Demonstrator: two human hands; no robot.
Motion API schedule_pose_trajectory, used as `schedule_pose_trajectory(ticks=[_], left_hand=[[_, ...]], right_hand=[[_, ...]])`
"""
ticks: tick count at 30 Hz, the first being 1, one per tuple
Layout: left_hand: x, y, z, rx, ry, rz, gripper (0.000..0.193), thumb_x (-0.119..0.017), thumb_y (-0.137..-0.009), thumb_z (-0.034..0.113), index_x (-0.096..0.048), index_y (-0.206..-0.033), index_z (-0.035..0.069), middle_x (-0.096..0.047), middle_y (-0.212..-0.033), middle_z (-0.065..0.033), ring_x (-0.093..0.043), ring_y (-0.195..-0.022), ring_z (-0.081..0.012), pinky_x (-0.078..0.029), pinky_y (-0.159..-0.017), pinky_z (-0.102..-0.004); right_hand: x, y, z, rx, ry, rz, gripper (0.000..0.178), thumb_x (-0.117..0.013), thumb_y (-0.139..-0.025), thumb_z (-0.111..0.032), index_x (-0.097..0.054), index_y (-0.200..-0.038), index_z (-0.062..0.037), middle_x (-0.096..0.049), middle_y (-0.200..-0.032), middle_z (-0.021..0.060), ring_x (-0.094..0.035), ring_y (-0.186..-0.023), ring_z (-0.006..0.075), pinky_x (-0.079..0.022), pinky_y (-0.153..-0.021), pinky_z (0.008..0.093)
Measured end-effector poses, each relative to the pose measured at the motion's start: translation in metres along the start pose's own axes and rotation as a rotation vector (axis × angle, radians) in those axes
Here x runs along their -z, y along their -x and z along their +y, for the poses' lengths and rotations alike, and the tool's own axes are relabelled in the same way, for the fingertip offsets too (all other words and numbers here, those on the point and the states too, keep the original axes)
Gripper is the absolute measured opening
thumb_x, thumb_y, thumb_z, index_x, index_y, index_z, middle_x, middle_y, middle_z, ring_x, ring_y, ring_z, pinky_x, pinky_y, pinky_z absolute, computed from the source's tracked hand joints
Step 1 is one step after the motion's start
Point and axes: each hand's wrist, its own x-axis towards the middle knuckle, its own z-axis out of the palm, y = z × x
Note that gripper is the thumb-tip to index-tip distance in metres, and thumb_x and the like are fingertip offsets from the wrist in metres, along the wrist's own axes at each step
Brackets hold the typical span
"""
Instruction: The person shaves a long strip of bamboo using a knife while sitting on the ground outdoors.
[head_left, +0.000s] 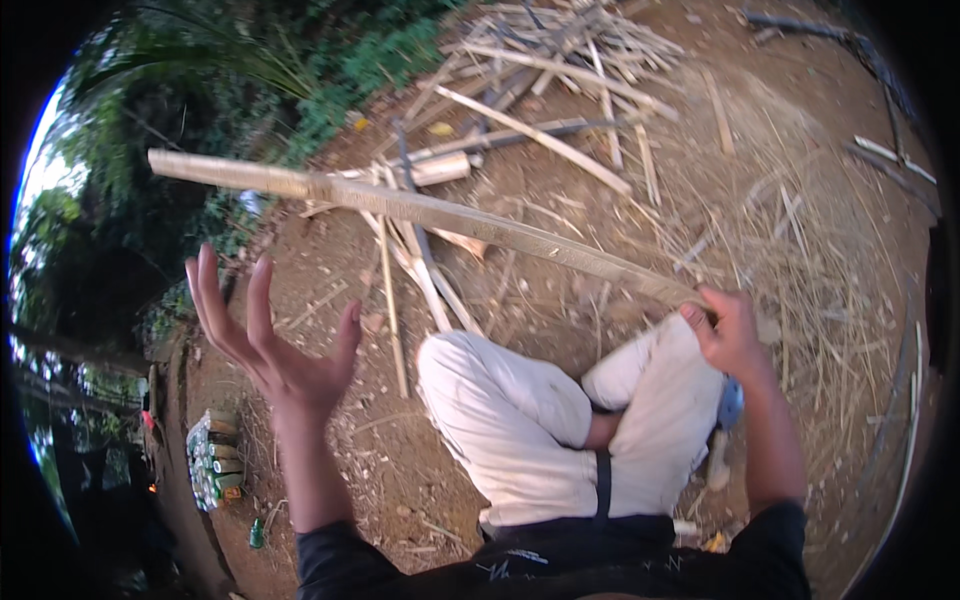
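Note:
A long, pale wooden strip with a rough surface stretches across the space in front of me, from the upper left down to the right. My right hand grips its right end, thumb and fingers wrapped round it above my right knee. The strip's other end is unsupported in the air. Below that free end, my left hand is raised with fingers spread and curved, holding nothing and apart from the wood. My crossed legs in light trousers lie beneath the strip.
A heap of split wood strips lies on the bare earth ahead, with more sticks nearer. Thin shavings cover the ground at right. At left are a wrapped pack of cans, a green bottle and dense plants.

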Motion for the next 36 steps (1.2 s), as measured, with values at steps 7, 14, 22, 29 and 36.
schedule_pose_trajectory(ticks=[7, 14, 22, 29, 36], left_hand=[[-0.021, 0.020, -0.022, -0.192, 0.305, -1.136, 0.081, -0.089, -0.063, 0.044, -0.056, -0.129, 0.012, -0.055, -0.133, -0.0162, -0.053, -0.127, -0.0293, -0.048, -0.099, -0.0463], [-0.041, 0.145, 0.041, 0.184, 1.065, -2.164, 0.046, -0.066, -0.088, 0.054, -0.066, -0.092, 0.009, -0.061, -0.066, -0.0020, -0.056, -0.056, -0.0135, -0.047, -0.056, -0.0319], [-0.034, 0.168, 0.169, 1.137, 1.499, -2.407, 0.070, -0.027, -0.094, 0.074, -0.045, -0.076, 0.009, -0.028, -0.055, 0.0059, -0.027, -0.044, -0.0067, -0.024, -0.042, -0.0234], [-0.066, 0.150, 0.232, 1.152, 1.694, -2.505, 0.071, -0.026, -0.093, 0.076, -0.045, -0.078, 0.009, -0.026, -0.055, 0.0068, -0.024, -0.041, -0.0058, -0.021, -0.038, -0.0227], [-0.065, 0.142, 0.276, 0.988, 1.705, -2.426, 0.067, -0.025, -0.098, 0.068, -0.047, -0.095, 0.005, -0.037, -0.055, 0.0014, -0.032, -0.041, -0.0082, -0.028, -0.038, -0.0239]], right_hand=[[0.078, 0.019, 0.028, 0.060, 0.202, -0.407, 0.034, -0.073, -0.082, -0.033, -0.058, -0.072, -0.0041, -0.049, -0.057, 0.0159, -0.051, -0.058, 0.0397, -0.041, -0.058, 0.0428], [0.110, 0.031, 0.067, -0.157, 0.234, -0.650, 0.027, -0.076, -0.080, -0.033, -0.070, -0.079, -0.0069, -0.062, -0.067, 0.0132, -0.060, -0.063, 0.0289, -0.045, -0.062, 0.0392], [0.037, 0.135, 0.157, -0.766, 0.412, 0.271, 0.022, -0.068, -0.087, -0.023, -0.068, -0.090, -0.0013, -0.066, -0.088, 0.0206, -0.067, -0.085, 0.0355, -0.051, -0.080, 0.0427], [-0.092, 0.291, 0.187, -1.151, 0.600, -0.131, 0.062, -0.073, -0.081, -0.025, -0.046, -0.132, -0.0007, -0.060, -0.115, 0.0254, -0.058, -0.106, 0.0433, -0.046, -0.095, 0.0490], [-0.119, 0.326, 0.228, -1.179, 0.631, 0.034, 0.061, -0.073, -0.081, -0.030, -0.048, -0.130, -0.0019, -0.061, -0.114, 0.0244, -0.057, -0.109, 0.0410, -0.045, -0.096, 0.0491]])
